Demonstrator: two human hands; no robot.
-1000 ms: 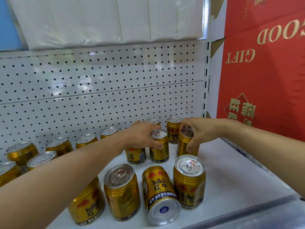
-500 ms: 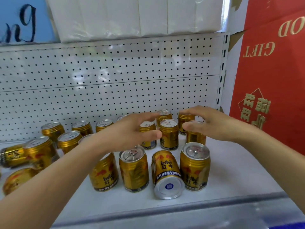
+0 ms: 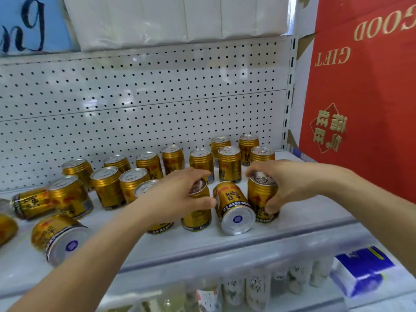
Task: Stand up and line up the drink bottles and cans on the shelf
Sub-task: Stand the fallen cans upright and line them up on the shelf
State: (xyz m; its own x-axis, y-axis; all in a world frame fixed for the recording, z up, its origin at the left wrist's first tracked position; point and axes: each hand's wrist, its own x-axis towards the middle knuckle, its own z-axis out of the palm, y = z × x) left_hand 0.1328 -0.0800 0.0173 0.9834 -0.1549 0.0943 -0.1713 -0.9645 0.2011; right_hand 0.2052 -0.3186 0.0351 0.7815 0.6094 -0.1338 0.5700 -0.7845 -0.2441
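Several gold drink cans stand on the white shelf. My left hand grips an upright gold can in the front row, fingers over its top and thumb on its side. My right hand grips another upright gold can at the front right. Between these two lies a fallen can, its silver bottom toward me. At the front left a second fallen can lies on its side, and a third one lies behind it. Upright cans fill the back rows.
A white pegboard backs the shelf. A red gift carton stands at the right. White packs sit on the shelf above. On the lower shelf are clear bottles and a blue-and-white pack.
Both hands pulled back from the rear cans to the front row and took hold of two upright front cans. The view dropped and shifted, showing the left fallen cans and the lower shelf.
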